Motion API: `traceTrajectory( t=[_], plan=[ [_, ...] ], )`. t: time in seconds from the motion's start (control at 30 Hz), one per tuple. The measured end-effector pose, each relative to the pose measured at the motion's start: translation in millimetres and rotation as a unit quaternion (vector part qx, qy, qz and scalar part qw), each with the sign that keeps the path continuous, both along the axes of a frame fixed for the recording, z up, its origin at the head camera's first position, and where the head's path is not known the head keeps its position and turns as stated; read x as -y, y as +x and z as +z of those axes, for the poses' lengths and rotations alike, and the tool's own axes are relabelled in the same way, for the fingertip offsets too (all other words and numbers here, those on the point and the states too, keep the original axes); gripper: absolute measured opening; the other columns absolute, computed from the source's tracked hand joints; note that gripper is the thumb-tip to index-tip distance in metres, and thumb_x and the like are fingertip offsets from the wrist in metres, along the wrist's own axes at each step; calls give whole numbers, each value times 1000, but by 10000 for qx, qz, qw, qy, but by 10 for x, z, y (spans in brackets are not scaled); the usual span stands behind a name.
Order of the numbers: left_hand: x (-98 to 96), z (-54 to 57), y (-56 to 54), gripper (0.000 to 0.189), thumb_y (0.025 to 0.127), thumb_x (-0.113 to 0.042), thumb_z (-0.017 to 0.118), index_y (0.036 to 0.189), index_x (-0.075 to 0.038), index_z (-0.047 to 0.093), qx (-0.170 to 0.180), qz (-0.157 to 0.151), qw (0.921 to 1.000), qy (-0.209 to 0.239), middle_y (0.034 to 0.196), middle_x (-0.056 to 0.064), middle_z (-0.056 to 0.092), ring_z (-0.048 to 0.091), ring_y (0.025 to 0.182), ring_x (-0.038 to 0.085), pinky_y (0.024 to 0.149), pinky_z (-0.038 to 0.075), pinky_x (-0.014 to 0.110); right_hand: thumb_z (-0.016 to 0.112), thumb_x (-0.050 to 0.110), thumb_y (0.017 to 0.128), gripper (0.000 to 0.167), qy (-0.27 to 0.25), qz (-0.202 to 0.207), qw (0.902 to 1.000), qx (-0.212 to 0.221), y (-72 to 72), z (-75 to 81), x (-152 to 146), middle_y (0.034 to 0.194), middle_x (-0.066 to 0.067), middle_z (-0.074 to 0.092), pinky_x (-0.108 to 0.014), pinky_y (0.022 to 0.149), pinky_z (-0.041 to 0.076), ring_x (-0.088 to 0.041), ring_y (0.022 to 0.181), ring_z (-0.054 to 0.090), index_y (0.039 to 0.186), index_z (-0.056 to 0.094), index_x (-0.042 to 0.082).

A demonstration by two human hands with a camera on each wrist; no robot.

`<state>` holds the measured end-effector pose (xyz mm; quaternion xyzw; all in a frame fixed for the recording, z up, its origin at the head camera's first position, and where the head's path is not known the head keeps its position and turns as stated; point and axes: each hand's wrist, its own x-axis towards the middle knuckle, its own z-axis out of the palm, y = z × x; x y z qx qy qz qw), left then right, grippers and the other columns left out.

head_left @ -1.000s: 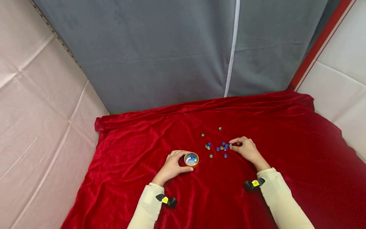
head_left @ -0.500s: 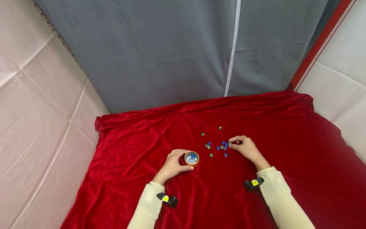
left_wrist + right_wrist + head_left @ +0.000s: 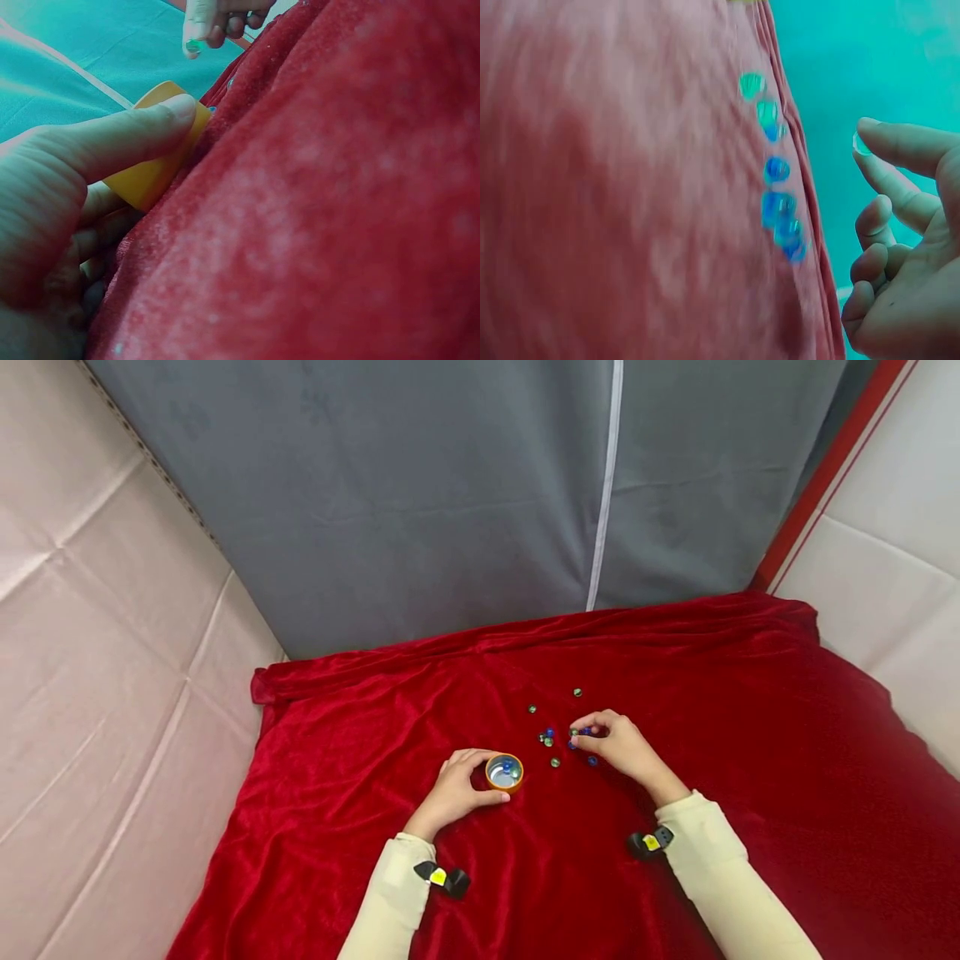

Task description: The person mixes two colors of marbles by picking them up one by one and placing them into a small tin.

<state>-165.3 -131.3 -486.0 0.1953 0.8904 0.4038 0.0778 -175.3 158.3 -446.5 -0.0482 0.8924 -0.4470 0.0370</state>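
Observation:
My left hand (image 3: 452, 792) holds a small round orange container (image 3: 496, 779), thumb on the near side and fingers on the far side. Inside it lie a few marbles (image 3: 507, 767), blue and greenish. Its yellow-orange outer wall (image 3: 157, 176) shows under the thumb in the left wrist view. My right hand (image 3: 624, 748) pinches a green marble (image 3: 861, 144) between thumb and index finger, raised off the cloth. Below and around that hand lie loose blue marbles (image 3: 778, 169) and green marbles (image 3: 751, 85), some hidden by the fingers in the head view.
Wrinkled red velvet cloth (image 3: 337, 760) covers the table. Scattered green marbles (image 3: 577, 692) lie farther back, with a small cluster (image 3: 548, 742) between the hands. A grey curtain (image 3: 412, 510) hangs behind, with pale panels (image 3: 112, 693) at the sides.
My right hand has lifted the green marble from the right end of the group and carried it leftward toward the container. My left hand and the container stay almost still.

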Motion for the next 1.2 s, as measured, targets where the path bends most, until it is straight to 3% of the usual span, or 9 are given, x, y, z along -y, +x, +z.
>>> traceTrajectory(
  t=[0.23,0.6,1.2],
  plan=[
    [11,4,-7,61,69,-35,86,123,-19,64,-12,-44,10000,-22,128,1,60,45,124,22,102,30,47,73,15,84,18,-51,357,9989,-311,36,76,260,94,-9,62,-30,74,41,-20,88,51,101,73,7],
    [20,10,-12,60,70,-35,85,123,-19,63,-12,-83,10000,-47,128,1,60,45,125,22,103,29,47,74,14,82,13,-191,911,9947,-445,89,119,627,85,-6,59,-30,73,37,-18,84,48,95,74,10],
    [12,-37,-13,60,72,-36,84,124,-17,62,-65,-134,9999,-39,127,1,61,45,124,22,104,29,48,76,14,81,12,-21,1119,9930,-385,145,18,852,79,-1,53,-30,72,29,-15,79,43,93,75,10]
  ],
)
